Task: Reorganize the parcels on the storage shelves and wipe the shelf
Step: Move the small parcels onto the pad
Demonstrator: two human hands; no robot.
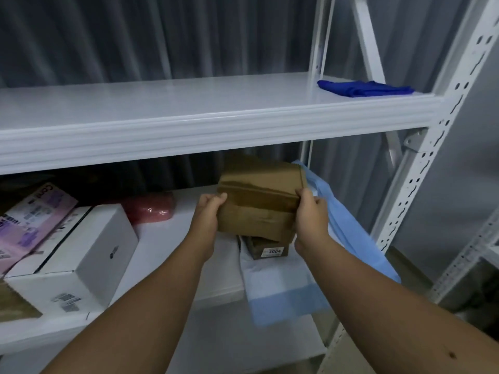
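Both hands, left hand and right hand, grip brown box mid-frame, above smaller box labelled 3004, partly hidden.

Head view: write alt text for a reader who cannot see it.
Both hands, left hand and right hand, grip a brown cardboard box above a smaller labelled box on the lower shelf. A blue cloth lies on the upper shelf.

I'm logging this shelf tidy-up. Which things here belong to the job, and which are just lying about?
Job: brown box gripped by left hand and right hand; labelled box beneath; white box; blue cloth; upper shelf.
Lying about: light blue bag; grey curtain.
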